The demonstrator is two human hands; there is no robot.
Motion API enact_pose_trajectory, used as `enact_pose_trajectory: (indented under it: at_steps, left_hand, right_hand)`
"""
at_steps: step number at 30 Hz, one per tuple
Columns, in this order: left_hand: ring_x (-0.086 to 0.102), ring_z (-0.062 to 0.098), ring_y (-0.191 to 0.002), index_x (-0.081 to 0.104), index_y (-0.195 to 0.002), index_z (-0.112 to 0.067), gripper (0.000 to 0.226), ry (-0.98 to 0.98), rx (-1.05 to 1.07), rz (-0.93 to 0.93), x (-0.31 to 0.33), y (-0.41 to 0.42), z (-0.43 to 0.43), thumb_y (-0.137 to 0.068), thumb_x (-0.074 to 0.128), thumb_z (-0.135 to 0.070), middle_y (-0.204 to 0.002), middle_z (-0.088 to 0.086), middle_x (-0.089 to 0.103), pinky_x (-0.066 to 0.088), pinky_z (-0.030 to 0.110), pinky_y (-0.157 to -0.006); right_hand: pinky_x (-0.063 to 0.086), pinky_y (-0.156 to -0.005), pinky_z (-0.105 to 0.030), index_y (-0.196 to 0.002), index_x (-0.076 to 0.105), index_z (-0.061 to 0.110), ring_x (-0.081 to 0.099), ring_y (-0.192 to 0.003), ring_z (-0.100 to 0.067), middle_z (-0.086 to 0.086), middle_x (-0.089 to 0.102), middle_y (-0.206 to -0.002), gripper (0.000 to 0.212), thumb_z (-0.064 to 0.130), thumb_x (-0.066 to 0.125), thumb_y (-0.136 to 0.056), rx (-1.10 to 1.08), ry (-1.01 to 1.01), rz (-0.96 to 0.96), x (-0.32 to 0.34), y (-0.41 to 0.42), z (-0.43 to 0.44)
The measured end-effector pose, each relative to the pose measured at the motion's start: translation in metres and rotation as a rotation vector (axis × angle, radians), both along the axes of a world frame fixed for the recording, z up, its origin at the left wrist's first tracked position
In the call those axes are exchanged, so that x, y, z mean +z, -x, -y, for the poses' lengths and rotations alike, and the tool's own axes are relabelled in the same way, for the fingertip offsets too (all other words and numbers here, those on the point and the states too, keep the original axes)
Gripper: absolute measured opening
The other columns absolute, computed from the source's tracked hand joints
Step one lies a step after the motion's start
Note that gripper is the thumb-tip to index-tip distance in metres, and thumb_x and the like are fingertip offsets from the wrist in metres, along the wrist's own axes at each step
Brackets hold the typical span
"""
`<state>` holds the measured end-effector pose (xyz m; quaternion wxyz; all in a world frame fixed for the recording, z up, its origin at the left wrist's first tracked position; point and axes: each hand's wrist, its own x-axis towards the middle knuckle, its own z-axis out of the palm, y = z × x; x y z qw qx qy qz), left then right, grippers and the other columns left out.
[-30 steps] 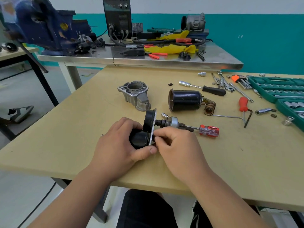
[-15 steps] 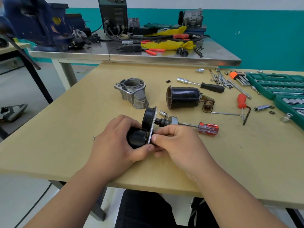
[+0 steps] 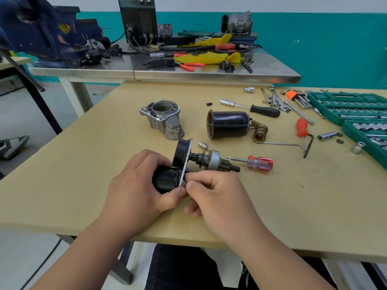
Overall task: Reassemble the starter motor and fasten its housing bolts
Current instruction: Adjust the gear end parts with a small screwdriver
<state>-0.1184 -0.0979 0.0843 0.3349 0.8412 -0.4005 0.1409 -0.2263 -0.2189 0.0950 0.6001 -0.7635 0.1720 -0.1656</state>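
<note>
Head view. Gripped round its black cylinder by the left hand (image 3: 138, 185), low over the table (image 3: 83, 174) near the front edge: drive sub-assembly (image 3: 184, 158), pinion shaft pointing right, steadied for fitting. Pinched at the plate's lower rim by the curled right hand (image 3: 219, 197), probably to align a part hidden under the fingertips. Laid within reach beyond: aluminium nose housing (image 3: 162, 119), black motor body (image 3: 228, 124), screwdriver (image 3: 259, 163).

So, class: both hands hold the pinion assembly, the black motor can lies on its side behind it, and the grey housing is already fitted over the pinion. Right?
No: the head view shows the housing apart on the table, not over the pinion. The left hand and right hand do hold the assembly, and the motor can lies on its side behind it.
</note>
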Motion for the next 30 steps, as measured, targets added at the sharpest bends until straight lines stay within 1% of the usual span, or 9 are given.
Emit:
enact_pose_trajectory:
  at_steps: [3,8,11,13,15,21,24,27,30]
  left_hand:
    - [0.048,0.001,-0.089,0.062,-0.097,-0.023,0.062,0.001,-0.013,-0.007,0.000,0.001,-0.002,-0.060,0.051,-0.072,-0.097,-0.018,0.054,0.039,0.019,-0.063]
    - [0.050,0.003,-0.089,0.059,-0.098,-0.026,0.060,0.022,-0.066,-0.070,0.000,-0.003,-0.005,-0.063,0.051,-0.073,-0.096,-0.022,0.052,0.043,0.024,-0.069]
    - [0.050,-0.002,-0.090,0.056,-0.097,-0.031,0.053,0.061,-0.089,-0.123,0.000,-0.004,-0.006,-0.063,0.053,-0.071,-0.097,-0.021,0.053,0.037,0.010,-0.073]
    - [0.050,-0.006,-0.096,0.056,-0.096,-0.030,0.052,0.078,-0.102,-0.150,0.001,-0.004,-0.006,-0.062,0.055,-0.070,-0.097,-0.020,0.054,0.034,0.005,-0.074]
    - [0.049,-0.007,-0.097,0.056,-0.096,-0.029,0.053,0.078,-0.112,-0.155,0.001,-0.005,-0.006,-0.062,0.056,-0.070,-0.096,-0.019,0.054,0.033,0.003,-0.075]
    - [0.050,-0.006,-0.095,0.057,-0.097,-0.028,0.056,0.074,-0.114,-0.148,0.002,-0.003,-0.006,-0.060,0.057,-0.070,-0.096,-0.019,0.054,0.034,0.004,-0.075]
    - [0.051,0.002,-0.090,0.062,-0.098,-0.021,0.064,0.058,-0.081,-0.095,0.001,0.000,-0.006,-0.057,0.058,-0.071,-0.096,-0.017,0.054,0.035,0.007,-0.076]
    - [0.053,0.016,-0.094,0.066,-0.097,-0.013,0.067,0.048,-0.018,0.006,-0.002,0.005,-0.003,-0.058,0.058,-0.067,-0.098,-0.010,0.054,0.038,0.018,-0.073]
    - [0.053,0.016,-0.093,0.066,-0.097,-0.012,0.067,0.042,-0.014,0.023,-0.002,0.006,-0.002,-0.057,0.059,-0.065,-0.098,-0.009,0.054,0.036,0.013,-0.076]
  right_hand:
    - [0.057,-0.065,-0.041,-0.070,0.068,0.054,0.066,-0.056,-0.016,0.001,0.070,-0.064,0.040,0.018,0.056,-0.085,-0.018,-0.038,0.021,0.001,0.001,-0.002]
    - [0.057,-0.063,-0.031,-0.069,0.068,0.052,0.065,-0.053,-0.006,0.011,0.067,-0.059,0.041,0.018,0.056,-0.088,-0.008,-0.023,0.026,0.001,0.001,-0.001]
    - [0.058,-0.064,-0.029,-0.079,0.068,0.047,0.065,-0.057,-0.006,0.014,0.067,-0.060,0.031,0.020,0.056,-0.088,-0.001,0.009,0.030,-0.002,0.003,-0.003]
    - [0.058,-0.065,-0.031,-0.093,0.069,0.042,0.066,-0.060,-0.007,0.013,0.067,-0.060,0.024,0.022,0.056,-0.089,0.002,0.025,0.032,-0.003,0.004,-0.004]
    - [0.058,-0.065,-0.032,-0.094,0.068,0.043,0.066,-0.061,-0.007,0.013,0.067,-0.060,0.024,0.023,0.056,-0.089,0.006,0.024,0.032,-0.004,0.004,-0.003]
    - [0.057,-0.065,-0.030,-0.090,0.069,0.044,0.065,-0.062,-0.007,0.013,0.067,-0.060,0.024,0.023,0.057,-0.089,-0.008,0.037,0.036,-0.005,0.004,-0.003]
    - [0.047,-0.061,-0.011,-0.089,0.068,0.047,0.063,-0.067,0.002,0.021,0.062,-0.058,0.025,0.025,0.057,-0.089,-0.010,0.090,0.055,-0.005,0.005,-0.003]
    - [0.044,-0.056,-0.016,-0.081,0.066,0.054,0.061,-0.060,-0.006,0.015,0.063,-0.056,0.035,0.022,0.055,-0.090,0.033,0.121,0.051,-0.003,0.007,-0.002]
    - [0.049,-0.058,-0.020,-0.090,0.069,0.048,0.061,-0.058,-0.005,0.014,0.064,-0.056,0.030,0.021,0.055,-0.088,0.050,0.100,0.043,-0.001,0.008,0.002]
